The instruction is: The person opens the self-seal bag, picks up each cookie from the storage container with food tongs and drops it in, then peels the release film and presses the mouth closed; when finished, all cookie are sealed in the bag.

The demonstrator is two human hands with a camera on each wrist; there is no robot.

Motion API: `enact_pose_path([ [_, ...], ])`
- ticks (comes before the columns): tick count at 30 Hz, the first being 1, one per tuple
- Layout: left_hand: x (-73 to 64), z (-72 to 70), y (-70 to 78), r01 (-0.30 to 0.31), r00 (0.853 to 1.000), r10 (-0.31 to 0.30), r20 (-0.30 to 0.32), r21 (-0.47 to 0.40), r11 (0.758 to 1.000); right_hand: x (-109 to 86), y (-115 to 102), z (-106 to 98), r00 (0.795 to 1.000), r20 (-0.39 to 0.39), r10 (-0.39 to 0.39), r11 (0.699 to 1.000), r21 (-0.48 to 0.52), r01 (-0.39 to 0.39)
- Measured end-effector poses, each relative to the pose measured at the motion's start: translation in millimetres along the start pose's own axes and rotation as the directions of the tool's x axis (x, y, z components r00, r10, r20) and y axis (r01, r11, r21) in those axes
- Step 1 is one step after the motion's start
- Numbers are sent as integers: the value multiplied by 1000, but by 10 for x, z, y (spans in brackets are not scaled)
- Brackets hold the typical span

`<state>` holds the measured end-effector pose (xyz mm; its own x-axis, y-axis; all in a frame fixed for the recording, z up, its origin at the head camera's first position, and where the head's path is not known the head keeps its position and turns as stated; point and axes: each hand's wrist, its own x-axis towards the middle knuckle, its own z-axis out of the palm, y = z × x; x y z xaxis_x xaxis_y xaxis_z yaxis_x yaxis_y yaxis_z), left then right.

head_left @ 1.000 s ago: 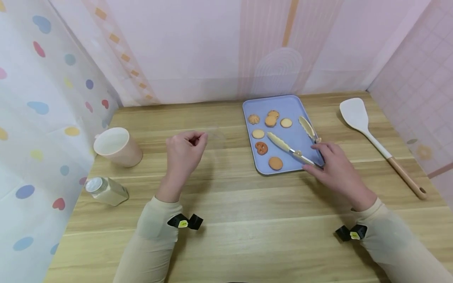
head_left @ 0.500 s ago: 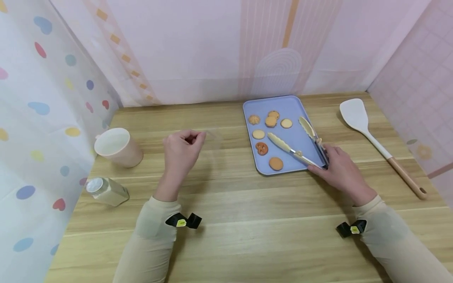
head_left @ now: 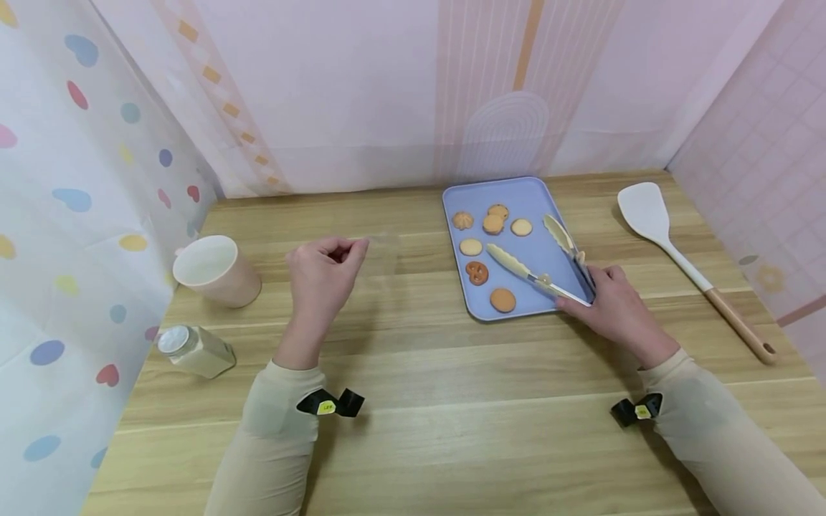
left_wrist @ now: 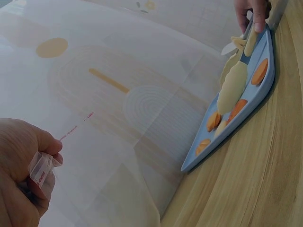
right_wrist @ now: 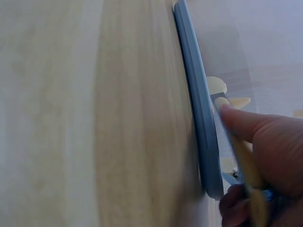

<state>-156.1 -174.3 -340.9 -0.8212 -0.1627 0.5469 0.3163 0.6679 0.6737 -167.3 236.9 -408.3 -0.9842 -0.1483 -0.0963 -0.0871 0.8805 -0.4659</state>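
My left hand (head_left: pixel 323 276) is raised over the table, fingers curled, pinching the edge of a clear plastic bag (left_wrist: pixel 45 168). The see-through film hangs to the right of the hand, barely visible in the head view; the left wrist view shows red print on it. At the right, my right hand (head_left: pixel 616 308) grips the handles of metal food tongs (head_left: pixel 513 261) with cream scalloped tips, which are spread apart over a blue tray (head_left: pixel 471 192). On the tray's left part lie several cookies, among them a pretzel-shaped one (head_left: pixel 477 272) and a round brown one (head_left: pixel 502 299).
A white spatula (head_left: pixel 645 208) with a wooden-coloured handle lies right of the tray. At the left stand a pale pink mug (head_left: pixel 235 279) and a jar (head_left: pixel 205 352) with a light lid. Patterned sheets enclose the table's back and sides.
My right hand has shifted slightly and its fingers have come in around the tongs' handles; the tongs stay on the tray. My left hand has drifted a little left with the bag.
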Motion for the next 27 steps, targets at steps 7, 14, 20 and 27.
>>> enact_pose_path([
  [7,6,0,-1,-2,1000,2,-1,-9,1000,-17,-20,-52,1000,5,20,1000,13,-20],
  [14,3,-14,-7,13,1000,-13,0,2,1000,-43,-14,-57,998,-46,-45,999,11,45],
  [20,5,-12,-13,12,1000,-12,-1,-4,1000,-44,1,-69,991,-102,-87,996,17,90],
  [27,2,-7,-18,-9,1000,9,-8,0,1000,43,28,-124,972,-164,-171,985,-9,171],
])
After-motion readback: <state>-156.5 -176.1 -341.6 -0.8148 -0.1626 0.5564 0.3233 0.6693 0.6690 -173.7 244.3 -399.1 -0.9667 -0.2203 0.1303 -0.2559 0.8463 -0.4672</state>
